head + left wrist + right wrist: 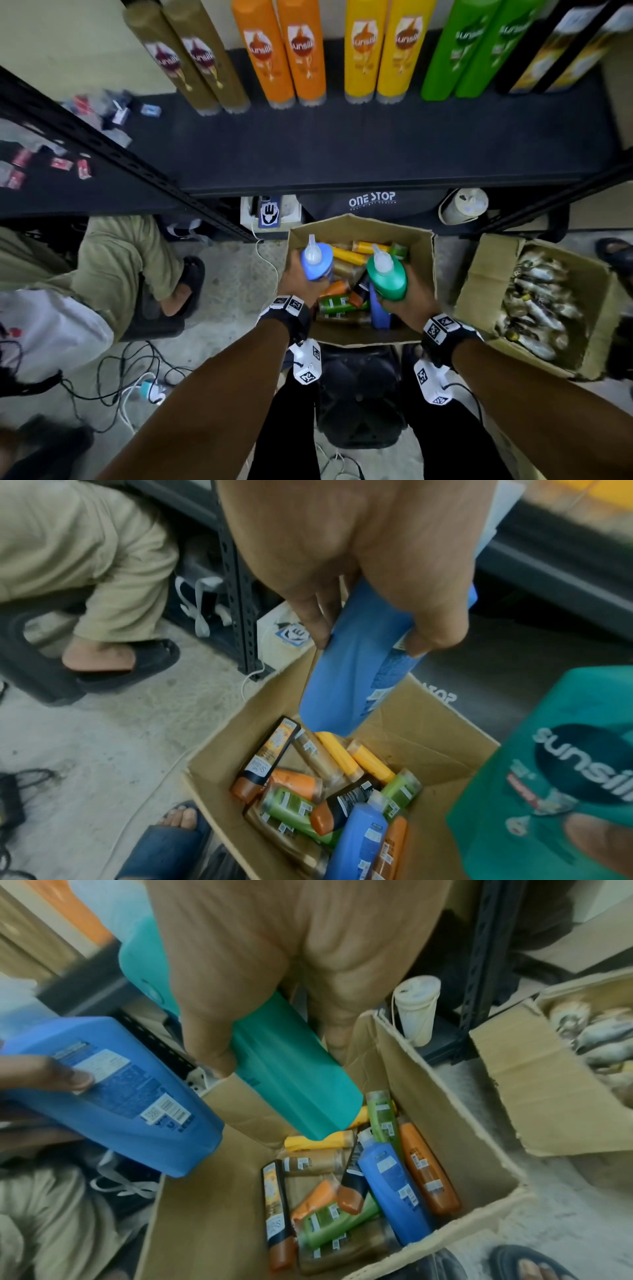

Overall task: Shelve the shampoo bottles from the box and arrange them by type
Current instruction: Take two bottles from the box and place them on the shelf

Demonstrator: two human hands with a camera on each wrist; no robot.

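Head view: above the cardboard box (359, 226), below the shelf (342, 147), each hand holds one upright bottle. The blue bottle (317, 262) sits in the left hand (298, 277), fingers (308, 615) wrapped round its body; the right hand (407, 291) grips the teal bottle (387, 277). Probably stiff, smooth, fairly heavy plastic; a mid-body hold suits them.
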